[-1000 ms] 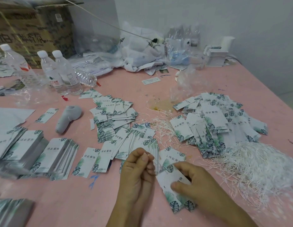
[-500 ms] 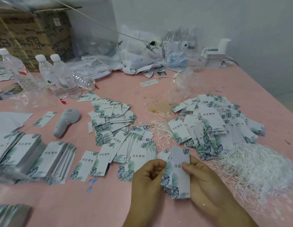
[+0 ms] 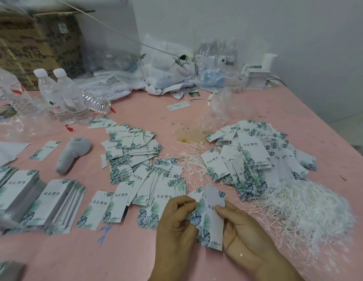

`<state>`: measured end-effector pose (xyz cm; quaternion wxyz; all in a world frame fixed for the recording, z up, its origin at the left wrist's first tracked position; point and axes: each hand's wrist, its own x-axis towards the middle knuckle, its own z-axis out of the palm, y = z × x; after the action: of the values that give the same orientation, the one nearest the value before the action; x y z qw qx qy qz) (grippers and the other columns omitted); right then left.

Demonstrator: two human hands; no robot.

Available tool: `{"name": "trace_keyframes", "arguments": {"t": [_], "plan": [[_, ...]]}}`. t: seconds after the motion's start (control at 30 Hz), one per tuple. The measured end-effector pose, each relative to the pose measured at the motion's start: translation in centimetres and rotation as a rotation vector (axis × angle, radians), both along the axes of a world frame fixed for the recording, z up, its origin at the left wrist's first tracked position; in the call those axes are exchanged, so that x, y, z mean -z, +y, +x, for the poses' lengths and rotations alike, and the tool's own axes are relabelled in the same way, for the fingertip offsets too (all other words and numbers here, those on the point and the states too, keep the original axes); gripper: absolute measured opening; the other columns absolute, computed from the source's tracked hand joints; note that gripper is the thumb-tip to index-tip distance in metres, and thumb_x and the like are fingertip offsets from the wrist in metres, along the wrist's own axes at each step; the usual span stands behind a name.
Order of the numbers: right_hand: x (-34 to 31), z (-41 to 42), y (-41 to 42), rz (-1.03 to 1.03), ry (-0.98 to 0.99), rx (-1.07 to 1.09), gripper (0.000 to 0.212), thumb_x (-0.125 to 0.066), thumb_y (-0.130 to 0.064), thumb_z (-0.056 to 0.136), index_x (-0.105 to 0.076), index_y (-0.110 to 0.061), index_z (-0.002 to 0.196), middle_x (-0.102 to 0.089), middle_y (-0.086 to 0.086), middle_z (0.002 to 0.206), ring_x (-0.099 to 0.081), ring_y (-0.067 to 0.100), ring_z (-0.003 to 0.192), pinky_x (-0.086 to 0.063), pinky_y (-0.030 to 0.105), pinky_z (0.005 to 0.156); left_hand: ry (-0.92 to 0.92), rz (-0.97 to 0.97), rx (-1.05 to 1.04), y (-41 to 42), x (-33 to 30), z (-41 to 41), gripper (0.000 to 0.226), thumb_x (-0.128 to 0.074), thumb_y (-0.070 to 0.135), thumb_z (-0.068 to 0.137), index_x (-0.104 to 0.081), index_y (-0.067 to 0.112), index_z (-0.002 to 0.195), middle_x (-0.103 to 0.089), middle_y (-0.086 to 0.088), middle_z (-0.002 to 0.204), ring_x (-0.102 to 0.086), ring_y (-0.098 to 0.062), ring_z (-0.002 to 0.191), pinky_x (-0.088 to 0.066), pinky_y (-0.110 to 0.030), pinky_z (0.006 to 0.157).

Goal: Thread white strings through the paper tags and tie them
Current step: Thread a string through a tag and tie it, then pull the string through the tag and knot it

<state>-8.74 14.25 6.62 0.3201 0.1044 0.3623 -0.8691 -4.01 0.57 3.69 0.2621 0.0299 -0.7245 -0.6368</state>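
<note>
Holding a small sheaf of tags (image 3: 212, 217) upright between both hands, I see the left hand (image 3: 176, 222) curled on its left edge and the right hand (image 3: 240, 230) pinching its right edge, thumb on the face. Just right of them a heap of strings (image 3: 310, 211) lies on the pink table (image 3: 136, 254). Beyond are loose tag piles (image 3: 255, 155), left are neat stacks (image 3: 55, 201), with bottles (image 3: 63, 94) further back.

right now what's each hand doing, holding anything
Left hand: fingers curled on the left edge of the small stack of paper tags.
Right hand: grips the same stack from the right, thumb on its face.
</note>
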Motion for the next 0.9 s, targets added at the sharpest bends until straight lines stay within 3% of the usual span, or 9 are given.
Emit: {"name": "trace_keyframes", "arguments": {"t": [0.23,0.33,0.4,0.43,0.5,0.6,0.73,0.8,0.9], "plan": [[-4.1,-6.4,4.5,0.293,0.159,0.210,0.032,-0.056,-0.004,0.085,-0.059,-0.003,0.116,-0.071,0.021,0.099,-0.071,0.033,0.081,-0.060,0.051,0.066,-0.053,-0.012,-0.049,0.4,-0.4,0.0,0.028,-0.066,0.012,0.079,-0.073,0.035,0.095,-0.067,0.011,0.098,-0.062,-0.012,0.078,-0.047,-0.015,0.068],[-6.6,-11.3,6.8,0.671,0.331,0.318,0.015,-0.058,-0.007,0.093,-0.062,-0.009,0.108,-0.066,0.013,0.097,-0.066,0.029,0.088,-0.055,0.056,0.080,-0.096,-0.023,-0.070,0.3,-0.1,0.0,0.030,-0.067,0.006,0.083,-0.072,0.035,0.086,-0.068,0.010,0.090,-0.063,-0.013,0.076,-0.049,-0.019,0.066],[-7.5,-13.8,7.4,1.081,0.540,0.340,0.006,-0.059,-0.009,0.094,-0.059,-0.009,0.101,-0.058,0.004,0.085,-0.056,0.024,0.078,-0.049,0.040,0.077,-0.107,-0.050,-0.088,0.2,0.0,-0.1,0.033,-0.068,0.002,0.084,-0.072,0.034,0.085,-0.068,0.010,0.089,-0.064,-0.014,0.075,-0.050,-0.022,0.066],[-7.5,-14.5,7.5,1.309,0.634,0.331,0.009,-0.056,-0.011,0.096,-0.055,-0.010,0.105,-0.056,0.007,0.089,-0.053,0.026,0.083,-0.044,0.034,0.072,-0.104,-0.066,-0.094,0.2,0.0,-0.1,0.029,-0.067,0.005,0.083,-0.072,0.034,0.085,-0.068,0.011,0.089,-0.064,-0.014,0.075,-0.050,-0.021,0.065],[-7.1,-14.6,7.5,1.571,0.717,0.297,0.034,-0.049,-0.013,0.099,-0.045,-0.005,0.131,-0.050,0.016,0.130,-0.051,0.031,0.114,-0.043,0.039,0.089,-0.101,-0.084,-0.106,0.2,-0.2,0.0,0.024,-0.064,0.011,0.079,-0.071,0.034,0.086,-0.068,0.011,0.088,-0.063,-0.013,0.075,-0.049,-0.018,0.064],[-5.7,-11.2,6.4,1.491,0.832,0.345,0.047,-0.046,-0.013,0.101,-0.035,-0.019,0.146,-0.031,0.002,0.153,-0.046,0.019,0.125,-0.040,0.039,0.102,-0.107,-0.074,-0.123,0.2,-0.2,0.0,0.024,-0.064,0.009,0.082,-0.070,0.033,0.084,-0.067,0.013,0.089,-0.064,-0.011,0.076,-0.047,-0.014,0.064],[-2.6,-4.7,3.4,1.293,1.016,0.269,0.028,-0.060,-0.018,0.094,-0.058,-0.037,0.115,-0.053,-0.027,0.113,-0.056,-0.006,0.096,-0.048,0.025,0.085,-0.164,-0.021,-0.174,0.1,-0.1,0.0,0.042,-0.062,-0.005,0.089,-0.067,0.036,0.084,-0.065,0.008,0.081,-0.061,-0.007,0.062,-0.044,-0.009,0.056],[-0.8,-2.1,1.7,1.272,1.057,0.079,0.027,-0.066,-0.027,0.090,-0.060,-0.036,0.115,-0.054,-0.030,0.110,-0.053,-0.010,0.101,-0.049,0.025,0.088,-0.177,-0.001,-0.187,0.1,-0.3,0.1,0.046,-0.061,-0.004,0.090,-0.066,0.042,0.087,-0.065,0.004,0.077,-0.061,-0.008,0.058,-0.044,-0.010,0.054],[2.0,-0.1,0.1,1.399,1.168,-0.191,0.069,-0.064,-0.053,0.082,-0.039,-0.030,0.142,-0.032,-0.025,0.140,-0.029,-0.004,0.130,-0.021,0.017,0.111,-0.194,0.047,-0.201,0.0,-0.5,0.2,0.048,-0.061,-0.005,0.088,-0.066,0.043,0.087,-0.067,0.005,0.080,-0.061,-0.006,0.058,-0.045,-0.010,0.053]]}}
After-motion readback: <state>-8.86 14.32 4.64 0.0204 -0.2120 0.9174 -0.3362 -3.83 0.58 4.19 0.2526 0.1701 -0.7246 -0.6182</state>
